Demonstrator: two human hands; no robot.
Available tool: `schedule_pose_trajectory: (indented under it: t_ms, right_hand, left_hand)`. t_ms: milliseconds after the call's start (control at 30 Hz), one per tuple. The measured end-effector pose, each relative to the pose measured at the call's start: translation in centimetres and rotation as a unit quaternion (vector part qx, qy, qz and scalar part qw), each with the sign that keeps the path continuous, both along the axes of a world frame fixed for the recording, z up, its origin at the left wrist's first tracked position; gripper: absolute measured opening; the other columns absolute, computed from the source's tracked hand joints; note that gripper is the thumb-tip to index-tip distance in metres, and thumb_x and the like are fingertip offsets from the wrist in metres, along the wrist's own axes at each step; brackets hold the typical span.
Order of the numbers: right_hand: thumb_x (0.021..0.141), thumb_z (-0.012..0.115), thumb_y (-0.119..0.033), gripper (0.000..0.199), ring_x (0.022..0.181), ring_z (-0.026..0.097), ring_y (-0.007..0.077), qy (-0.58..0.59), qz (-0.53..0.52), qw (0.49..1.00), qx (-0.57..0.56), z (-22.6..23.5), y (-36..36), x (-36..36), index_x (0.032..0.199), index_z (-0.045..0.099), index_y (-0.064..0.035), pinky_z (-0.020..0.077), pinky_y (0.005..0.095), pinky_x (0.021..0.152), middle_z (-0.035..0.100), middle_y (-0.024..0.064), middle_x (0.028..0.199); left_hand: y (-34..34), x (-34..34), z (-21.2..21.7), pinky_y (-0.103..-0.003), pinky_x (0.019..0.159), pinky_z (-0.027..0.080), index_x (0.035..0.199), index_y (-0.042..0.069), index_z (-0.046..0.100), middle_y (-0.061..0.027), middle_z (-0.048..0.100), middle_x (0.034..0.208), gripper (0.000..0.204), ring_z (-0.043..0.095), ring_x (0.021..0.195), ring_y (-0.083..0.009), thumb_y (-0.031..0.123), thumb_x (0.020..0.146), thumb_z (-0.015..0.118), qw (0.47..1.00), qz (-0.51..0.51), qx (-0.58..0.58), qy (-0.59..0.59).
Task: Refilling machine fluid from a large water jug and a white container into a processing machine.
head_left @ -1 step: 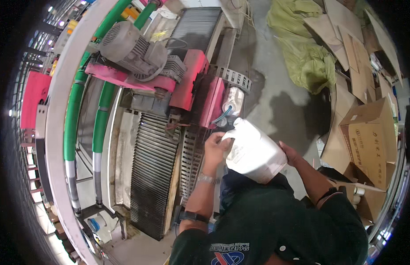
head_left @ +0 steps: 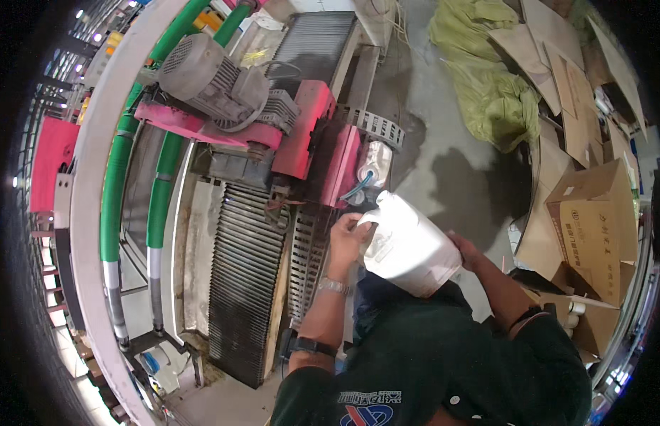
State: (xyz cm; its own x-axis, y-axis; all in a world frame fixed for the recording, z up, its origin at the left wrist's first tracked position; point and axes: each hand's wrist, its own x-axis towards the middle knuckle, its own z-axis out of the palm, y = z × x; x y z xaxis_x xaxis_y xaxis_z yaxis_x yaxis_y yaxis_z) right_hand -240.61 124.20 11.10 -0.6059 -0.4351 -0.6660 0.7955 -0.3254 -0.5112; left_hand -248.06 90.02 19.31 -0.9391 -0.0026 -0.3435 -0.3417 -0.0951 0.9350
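A white plastic jug (head_left: 412, 245) is held tilted in front of my body, its neck pointing away from me toward the machine. My left hand (head_left: 349, 238) is closed around the jug's handle at its left side. Against the jug's right side, near its base, rests my right hand (head_left: 466, 252); its fingers are partly hidden behind the jug. Just beyond the neck is a small whitish bottle (head_left: 375, 160) with a blue tube (head_left: 358, 186), mounted on the pink machine carriage (head_left: 341, 163). Whether the jug's neck is capped I cannot tell.
To the left, a grey motor (head_left: 216, 82) sits over a ribbed dark bed (head_left: 248, 284), beside green-wrapped bars (head_left: 117, 192) and a pale curved frame (head_left: 88, 213). At right stand an open cardboard box (head_left: 593, 227), flattened cardboard (head_left: 575, 99) and yellow-green sacking (head_left: 493, 85).
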Motion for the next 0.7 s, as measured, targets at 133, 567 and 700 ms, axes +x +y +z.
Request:
schedule_pose_trajectory:
  t_ms: [133,567,700]
  right_hand:
    - [0.102,0.037,-0.044,0.052,0.113,0.059,0.0232,-0.027,-0.039,0.996,0.081,-0.6,-1.3,0.2,0.13,0.053,-0.004,0.0457,0.0366,0.1,0.061,0.0115,0.125]
    - [0.095,0.047,-0.049,0.062,0.128,0.048,0.0283,-0.126,-0.076,0.989,0.029,-7.1,1.5,-5.7,0.144,0.039,-0.0123,0.0377,0.042,0.11,0.05,0.0097,0.14]
    - [0.102,0.035,-0.041,0.058,0.137,0.035,0.026,-0.132,-0.126,0.977,0.108,-2.2,-5.7,-12.1,0.15,0.024,-0.0098,0.031,0.0434,0.114,0.032,0.0087,0.152]
  left_hand:
    - [-0.6,-2.9,-4.4,-0.022,0.057,0.045,0.094,-0.001,0.064,-0.0024,0.065,0.079,0.012,0.056,0.066,-0.0053,0.002,0.083,0.068,0.999,0.002,-0.03,-0.029]
    - [1.6,-4.3,2.5,-0.043,0.073,0.051,0.095,0.008,0.065,-0.0139,0.066,0.089,0.027,0.064,0.083,-0.0343,0.02,0.073,0.075,0.954,-0.032,-0.257,0.15]
    - [1.1,0.0,5.3,-0.043,0.076,0.051,0.098,0.01,0.062,-0.0101,0.064,0.092,0.032,0.063,0.089,-0.0325,0.019,0.07,0.076,0.938,-0.004,-0.28,0.205]
